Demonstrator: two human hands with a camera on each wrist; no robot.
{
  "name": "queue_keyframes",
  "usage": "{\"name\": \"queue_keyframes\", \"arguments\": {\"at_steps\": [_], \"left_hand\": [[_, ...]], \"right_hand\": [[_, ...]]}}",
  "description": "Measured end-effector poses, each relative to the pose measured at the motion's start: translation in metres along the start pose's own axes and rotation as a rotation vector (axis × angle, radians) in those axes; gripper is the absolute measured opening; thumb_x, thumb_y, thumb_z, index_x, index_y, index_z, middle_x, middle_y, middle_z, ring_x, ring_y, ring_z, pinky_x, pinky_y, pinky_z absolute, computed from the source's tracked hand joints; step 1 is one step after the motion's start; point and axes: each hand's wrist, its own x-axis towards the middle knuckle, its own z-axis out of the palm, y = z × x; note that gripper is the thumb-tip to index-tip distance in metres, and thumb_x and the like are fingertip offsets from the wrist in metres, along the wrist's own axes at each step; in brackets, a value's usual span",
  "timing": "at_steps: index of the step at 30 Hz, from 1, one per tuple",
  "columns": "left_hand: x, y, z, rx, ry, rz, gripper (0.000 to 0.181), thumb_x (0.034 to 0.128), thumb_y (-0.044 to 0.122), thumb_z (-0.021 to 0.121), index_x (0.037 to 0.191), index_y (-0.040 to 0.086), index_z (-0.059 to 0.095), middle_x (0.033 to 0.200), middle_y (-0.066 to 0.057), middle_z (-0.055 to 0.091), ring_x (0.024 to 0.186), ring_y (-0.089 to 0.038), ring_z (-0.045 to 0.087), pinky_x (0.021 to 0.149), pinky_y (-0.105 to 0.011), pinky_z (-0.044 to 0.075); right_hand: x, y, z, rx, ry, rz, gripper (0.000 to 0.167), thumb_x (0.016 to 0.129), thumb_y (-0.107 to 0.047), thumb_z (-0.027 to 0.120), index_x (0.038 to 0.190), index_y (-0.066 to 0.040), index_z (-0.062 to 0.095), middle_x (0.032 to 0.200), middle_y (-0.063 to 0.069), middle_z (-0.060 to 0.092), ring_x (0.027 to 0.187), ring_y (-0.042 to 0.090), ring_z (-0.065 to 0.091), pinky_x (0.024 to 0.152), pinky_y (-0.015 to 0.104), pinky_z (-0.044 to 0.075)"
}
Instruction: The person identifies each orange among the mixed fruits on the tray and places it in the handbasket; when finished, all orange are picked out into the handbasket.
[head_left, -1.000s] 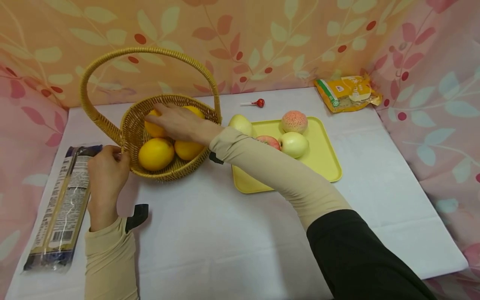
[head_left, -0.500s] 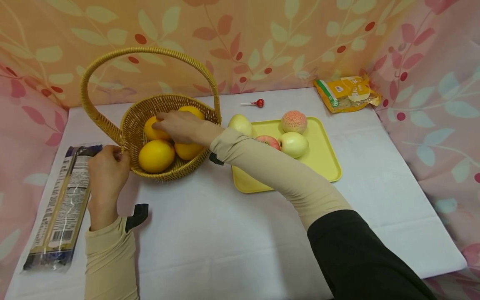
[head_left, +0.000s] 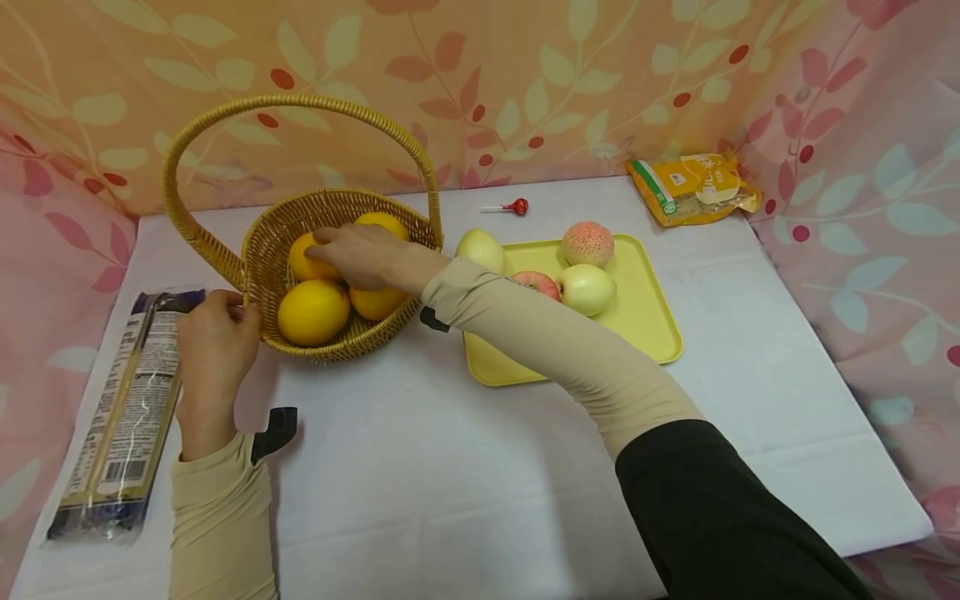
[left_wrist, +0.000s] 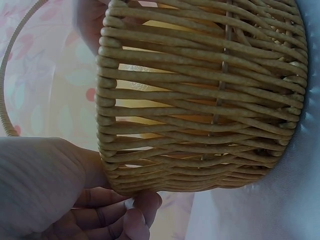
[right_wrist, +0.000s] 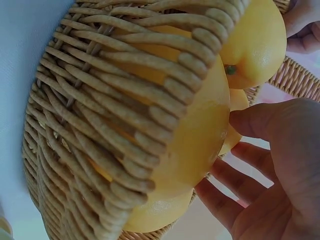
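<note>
A wicker basket (head_left: pixel 352 342) with a tall hooped handle stands at the left of the table, with several oranges (head_left: pixel 313 313) inside. At its left rim, my left hand (head_left: pixel 217 354) pinches the weave between thumb and fingers, as the left wrist view also shows. My right hand (head_left: pixel 367 254) reaches over the rim and rests on the oranges. Seen from the right wrist, its loosely extended fingers (right_wrist: pixel 240 177) and thumb touch the top of a large orange (right_wrist: pixel 195 130) without wrapping it. The hand partly hides the fruit beneath it in the head view.
Right of the basket lies a yellow tray (head_left: pixel 645 325) with a speckled peach (head_left: pixel 588 243), a pale green fruit (head_left: pixel 587 289) and a red fruit (head_left: pixel 537 283); another green fruit (head_left: pixel 480 249) sits at its corner. A lollipop (head_left: pixel 517 206), orange packet (head_left: pixel 697 190) and long packet (head_left: pixel 135 408) lie around.
My right hand has drawn slightly back from the far-left orange, uncovering more of it. The front orange has shifted a little toward me. My left hand keeps its place on the rim.
</note>
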Motion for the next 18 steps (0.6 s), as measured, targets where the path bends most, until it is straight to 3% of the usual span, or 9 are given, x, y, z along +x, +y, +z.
{"name": "queue_keyframes", "arguments": {"at_steps": [9,18], "left_hand": [[0.0,0.0,0.001,0.003,0.001,-0.004,0.042,0.0968,0.021,0.05,0.117,-0.015,0.06,0.095,-0.033,0.064,0.077,-0.043,0.06,0.05,-0.022,0.035],[0.0,0.001,-0.001,-0.003,-0.01,-0.011,0.043,0.097,0.021,0.049,0.118,-0.014,0.06,0.096,-0.033,0.065,0.077,-0.042,0.06,0.05,-0.023,0.037]], "right_hand": [[-0.013,0.004,0.001,0.011,0.035,-0.026,0.044,0.103,-0.016,0.039,0.146,-0.021,0.044,0.157,0.007,0.036,0.136,0.024,0.048,0.111,0.035,0.04],[-0.059,0.013,-0.009,0.03,0.092,-0.081,0.05,0.101,-0.029,0.049,0.149,-0.018,0.04,0.157,0.008,0.036,0.14,0.027,0.043,0.113,0.038,0.038]]}}
